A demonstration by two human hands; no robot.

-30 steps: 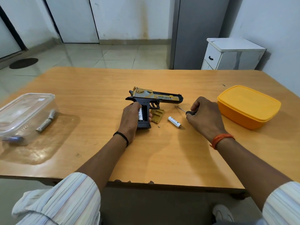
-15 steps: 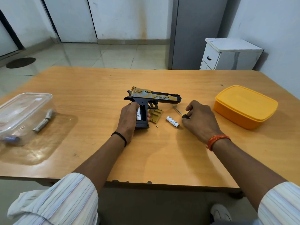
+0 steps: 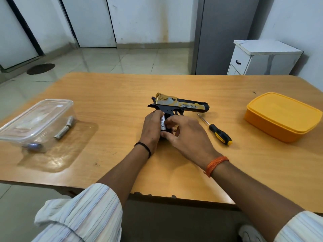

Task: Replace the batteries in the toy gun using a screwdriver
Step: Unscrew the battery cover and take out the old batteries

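Both hands on the toy gun, fitting a battery.

We see the toy gun (image 3: 180, 106) lying on its side in the middle of the desk (image 3: 113, 95). The left hand (image 3: 151, 127) grasps its grip, and the right hand (image 3: 183, 133) pinches a white battery (image 3: 163, 123) at the open grip. The screwdriver (image 3: 219, 133) lies released just right of the gun; the yellow box (image 3: 283, 117) sits farther right, the clear tub (image 3: 35, 121) well to the left.

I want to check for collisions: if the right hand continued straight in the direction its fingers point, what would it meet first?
The right hand points left and away, so it would probably meet the toy gun grip first, where its fingertips already appear to touch a battery.
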